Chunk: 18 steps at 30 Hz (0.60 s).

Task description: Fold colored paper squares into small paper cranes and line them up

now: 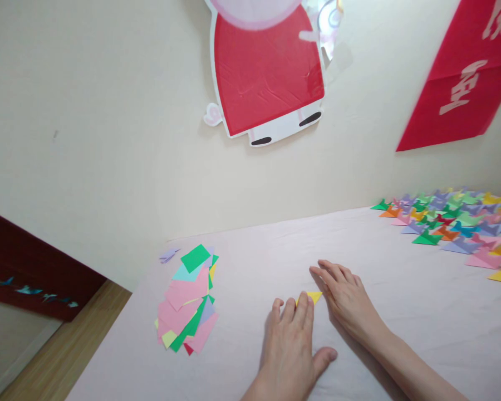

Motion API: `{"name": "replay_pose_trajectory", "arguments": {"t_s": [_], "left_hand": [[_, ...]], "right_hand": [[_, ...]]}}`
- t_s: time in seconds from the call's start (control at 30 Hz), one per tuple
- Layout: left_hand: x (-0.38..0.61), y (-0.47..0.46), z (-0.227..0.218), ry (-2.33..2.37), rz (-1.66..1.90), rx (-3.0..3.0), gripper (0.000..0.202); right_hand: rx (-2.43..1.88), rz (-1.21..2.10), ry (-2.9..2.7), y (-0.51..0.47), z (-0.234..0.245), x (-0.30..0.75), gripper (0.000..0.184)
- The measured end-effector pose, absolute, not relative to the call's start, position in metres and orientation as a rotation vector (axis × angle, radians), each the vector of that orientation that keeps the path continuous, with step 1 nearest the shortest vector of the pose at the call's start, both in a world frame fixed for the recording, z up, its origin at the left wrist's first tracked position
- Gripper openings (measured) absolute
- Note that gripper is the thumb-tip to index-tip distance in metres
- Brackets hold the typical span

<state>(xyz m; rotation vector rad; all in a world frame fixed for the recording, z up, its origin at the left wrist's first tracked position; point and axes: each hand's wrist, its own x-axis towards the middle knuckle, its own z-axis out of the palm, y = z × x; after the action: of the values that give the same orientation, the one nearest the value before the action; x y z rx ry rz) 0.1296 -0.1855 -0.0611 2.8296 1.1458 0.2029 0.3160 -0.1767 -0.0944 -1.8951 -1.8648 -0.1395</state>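
Observation:
A small piece of folded yellow paper (316, 297) lies on the pale cloth-covered table (250, 262), with one pointed corner showing. My left hand (290, 337) rests flat over it, the fingertips pressing on the paper and the thumb spread out to the side. Most of the yellow piece is hidden beneath those fingers. Just to its right, my right hand (353, 303) is held low at the tabletop with fingers stretched out and nothing in them. A narrow gap separates it from the paper's tip.
Loose coloured paper sheets (187, 303) are heaped on the left, with a small folded purple paper (169, 255) behind them. Rows of folded paper figures (455, 228) fill the table's right back. Behind rises a wall (129, 156) bearing a red cartoon cutout (269, 72).

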Motion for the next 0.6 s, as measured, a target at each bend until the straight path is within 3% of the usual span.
{"name": "replay_pose_trajectory", "arguments": {"t_s": [0.6], "left_hand": [[0.108, -0.197, -0.077, 1.302, 0.188, 2.817, 0.084]], "right_hand": [[-1.968, -0.216, -1.954, -0.177, -0.088, 0.305, 0.041]]}}
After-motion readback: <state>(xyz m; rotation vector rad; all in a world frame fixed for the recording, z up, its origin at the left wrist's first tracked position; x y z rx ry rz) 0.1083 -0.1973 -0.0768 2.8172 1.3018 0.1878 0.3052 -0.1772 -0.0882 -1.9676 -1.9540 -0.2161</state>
